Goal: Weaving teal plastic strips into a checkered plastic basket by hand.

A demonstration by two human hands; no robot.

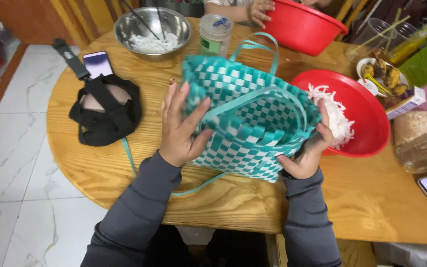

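**We hold the basket**

Our teal woven basket sits mid-table. Our left hand presses flat at its 9 o'clock side; our right hand grips its rim. A red bowl sits at 3 o'clock.

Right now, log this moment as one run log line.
left hand: flat on woven teal basket side | right hand: gripping basket rim | basket: tilted on wooden table | beside: red bowl of white shreds
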